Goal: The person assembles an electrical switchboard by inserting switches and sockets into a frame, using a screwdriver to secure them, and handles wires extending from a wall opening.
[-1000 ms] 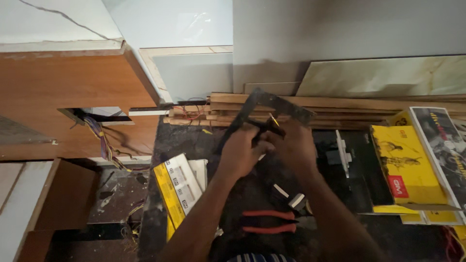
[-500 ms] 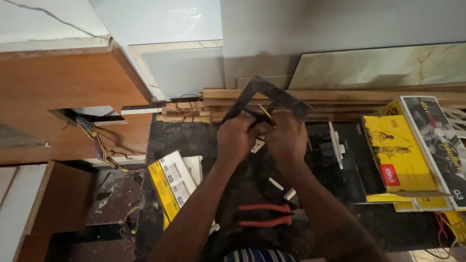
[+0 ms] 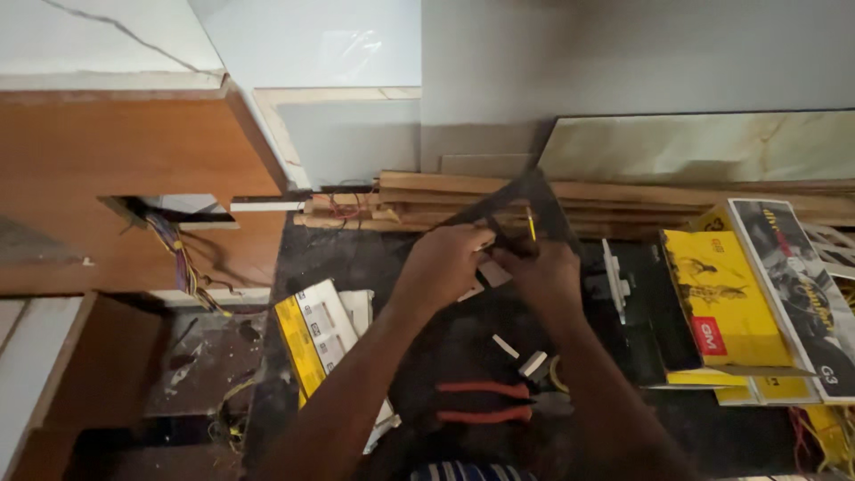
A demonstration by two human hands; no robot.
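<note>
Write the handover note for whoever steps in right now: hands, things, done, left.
Left hand: gripping the near edge of the dark frame, held tilted above the dark worktop.
Right hand: closed on a yellow-tipped tool set against the frame; whether it is a screwdriver cannot be told.
Things: red pliers lie on the worktop near the body, small white parts beside them, a white switch piece to the right, yellow boxes further right.
Done: frame picked up, tool on it.
Left: the work on the frame; pliers untouched.

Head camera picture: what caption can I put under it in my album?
Two hands, left and right, hold a dark switch plate above red-handled pliers.
</note>
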